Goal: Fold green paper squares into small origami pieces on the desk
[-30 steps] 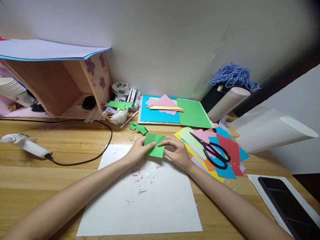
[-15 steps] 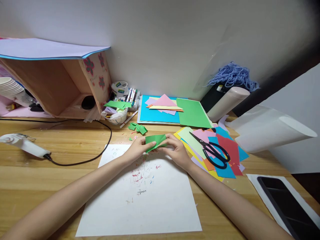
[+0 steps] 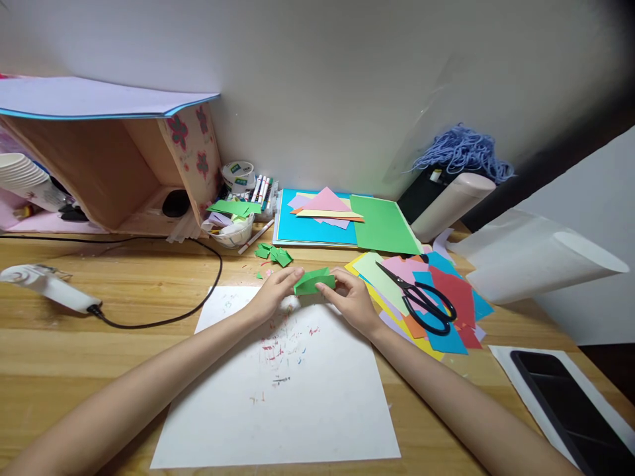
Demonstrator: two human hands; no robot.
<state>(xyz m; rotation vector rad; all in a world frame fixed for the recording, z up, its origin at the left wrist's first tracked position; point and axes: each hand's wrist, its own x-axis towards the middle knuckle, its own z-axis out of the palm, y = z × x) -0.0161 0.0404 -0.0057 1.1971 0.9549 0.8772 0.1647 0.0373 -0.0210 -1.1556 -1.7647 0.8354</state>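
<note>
A small green paper [image 3: 315, 283], partly folded over with a raised upper flap, is held just above the far edge of a white sheet [image 3: 278, 423]. My right hand [image 3: 351, 301] pinches its right side, the thumb pressing on the front. At the paper's left edge, my left hand [image 3: 272, 294] is closed, thumb and fingers together on the corner; part of that grip is hidden. Colour smudges mark the white sheet under my hands. Green paper scraps [image 3: 275, 254] lie just beyond my left hand.
Black scissors [image 3: 421, 294] rest on coloured papers [image 3: 454, 297] to the right. A phone [image 3: 570, 403] lies front right. At left are a white corded tool [image 3: 54, 287] and its black cable [image 3: 163, 325]. Behind stand a scrap-filled bowl [image 3: 233, 235] and an open box [image 3: 193, 158].
The green paper has gone from nearly flat to folded, its lower part turned up. My left thumb has moved off its front to the upper left corner; my right thumb now presses the front.
</note>
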